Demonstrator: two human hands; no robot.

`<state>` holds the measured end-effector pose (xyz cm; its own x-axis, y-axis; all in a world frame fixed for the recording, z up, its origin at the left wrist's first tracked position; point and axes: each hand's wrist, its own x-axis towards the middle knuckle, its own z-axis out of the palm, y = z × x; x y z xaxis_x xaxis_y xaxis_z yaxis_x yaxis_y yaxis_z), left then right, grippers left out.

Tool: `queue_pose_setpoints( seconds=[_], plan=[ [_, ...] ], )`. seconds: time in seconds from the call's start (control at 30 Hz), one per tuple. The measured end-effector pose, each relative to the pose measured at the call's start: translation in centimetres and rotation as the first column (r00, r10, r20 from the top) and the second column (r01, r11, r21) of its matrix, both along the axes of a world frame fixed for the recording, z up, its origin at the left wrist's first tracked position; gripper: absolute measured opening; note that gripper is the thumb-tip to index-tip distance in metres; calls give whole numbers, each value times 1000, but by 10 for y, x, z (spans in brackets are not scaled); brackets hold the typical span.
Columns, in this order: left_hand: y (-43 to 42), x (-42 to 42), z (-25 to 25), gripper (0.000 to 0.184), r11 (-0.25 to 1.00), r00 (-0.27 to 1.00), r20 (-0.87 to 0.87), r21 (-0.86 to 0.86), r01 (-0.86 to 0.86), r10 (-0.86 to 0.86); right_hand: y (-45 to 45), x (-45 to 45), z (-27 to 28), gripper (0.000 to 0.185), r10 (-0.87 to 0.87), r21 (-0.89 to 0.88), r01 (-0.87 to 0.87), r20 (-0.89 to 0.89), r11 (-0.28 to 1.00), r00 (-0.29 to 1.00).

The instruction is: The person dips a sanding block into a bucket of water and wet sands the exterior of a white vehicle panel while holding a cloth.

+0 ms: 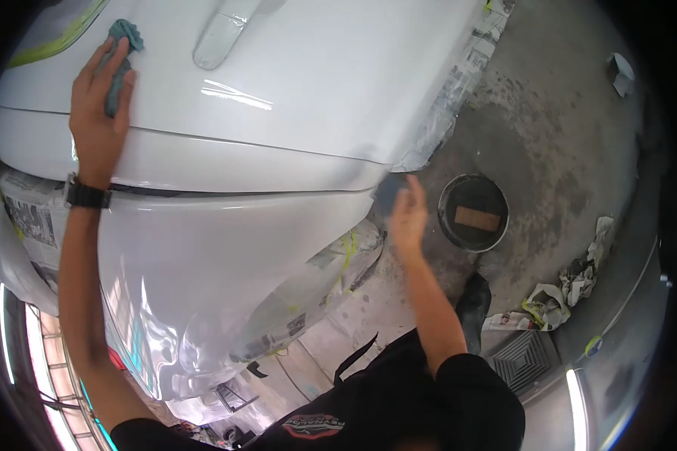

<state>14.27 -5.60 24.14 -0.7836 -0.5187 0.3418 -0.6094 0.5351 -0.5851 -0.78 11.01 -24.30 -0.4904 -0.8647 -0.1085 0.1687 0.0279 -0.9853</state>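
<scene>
My left hand (101, 124), with a black watch at the wrist, rests on the glossy white car body panel (293, 60). Its fingers press a crumpled teal cloth (125, 34) against the paint, and part of the cloth shows under the palm. Low at the panel's right-hand corner, my right hand (408, 218) grips a dark grey piece of sandpaper (387, 192) at the body's edge. Motion blurs that hand and the sheet. A dark seam runs between the upper panel and the lower white bumper section (226, 248).
A round black bucket (444, 218) with a brown block (477, 219) in it stands on the wet concrete floor. Newspaper masking (447, 105) lines the panel's right edge. Crumpled paper (553, 304) lies by a floor grate (523, 361). My dark boot (472, 304) is near the bucket.
</scene>
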Motion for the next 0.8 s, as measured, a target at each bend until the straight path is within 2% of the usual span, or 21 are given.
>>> queue_pose_setpoints(
  seconds=[0.03, 0.07, 0.13, 0.2, 0.27, 0.3, 0.33, 0.4, 0.43, 0.5, 0.53, 0.57, 0.6, 0.63, 0.67, 0.7, 0.73, 0.77, 0.8],
  plan=[
    [12, -1, -8, 46, 998, 996, 86, -67, -10, 15, 5, -20, -24, 38, -103, 47, 106, -65, 993, 993],
    [21, -1, -20, 47, 991, 985, 170, -131, -14, 36, 14, -40, -76, 37, -157, 60, 172, -198, 983, 968],
    [42, 6, -58, 50, 995, 970, 225, -46, -86, 94, 48, -81, -160, 40, -48, 224, 62, -69, 973, 996],
    [58, 3, -108, 47, 987, 948, 295, 71, -145, 118, 72, -119, -184, 45, -1, 442, -153, 329, 884, 944],
    [66, 1, -169, 43, 950, 954, 291, 268, -158, 77, 77, -134, -170, 48, -126, 474, -234, 611, 849, 781],
    [69, -5, -201, 43, 923, 953, 291, 335, -189, 89, 78, -138, -166, 49, -196, 483, -280, 721, 830, 664],
    [69, -17, -232, 42, 913, 959, 274, 369, -174, 72, 78, -139, -168, 49, -115, 428, -303, 716, 851, 688],
    [65, -34, -299, 40, 853, 973, 221, 493, -169, 65, 83, -133, -191, 49, 28, 331, -344, 683, 879, 730],
    [66, -33, -334, 40, 831, 980, 162, 524, -187, 118, 87, -129, -216, 48, 131, 260, -341, 590, 903, 797],
    [73, -53, -427, 40, 750, 984, 3, 647, -139, 180, 81, -136, -231, 35, 121, 394, -400, 570, 828, 812],
    [84, -74, -473, 39, 647, 958, -41, 745, -160, 284, 65, -146, -206, 24, 236, 537, -331, 240, 776, 942],
    [96, -92, -511, 38, 534, 921, -55, 827, -175, 387, 79, -142, -275, 28, 361, 353, -168, -601, 920, 713],
    [104, -105, -547, 37, 423, 873, -39, 885, -196, 487, 76, -152, -285, 22, 267, 321, -68, -629, 945, 730],
    [114, -117, -591, 35, 354, 842, -75, 924, -142, 535, 67, -151, -286, 16, 165, 268, 21, -652, 963, 740],
    [127, -126, -641, 34, 294, 802, -100, 951, -97, 589, 58, -151, -285, 12, 111, 401, 78, -427, 913, 897],
    [139, -137, -687, 32, 235, 755, -116, 971, -51, 645, 48, -152, -285, 12, 3, 526, 94, -181, 845, 983],
    [146, -152, -727, 32, 162, 680, -118, 987, -1, 724, 42, -161, -299, 15, -147, 637, 77, 58, 767, 987],
    [154, -166, -765, 31, 96, 594, -109, 994, 55, 797, 52, -157, -354, 30, -140, 550, 151, -62, 821, 988],
    [163, -177, -802, 31, 33, 496, -82, 994, 108, 865, 54, -161, -376, 30, -51, 520, 146, -193, 841, 980]
  ],
)
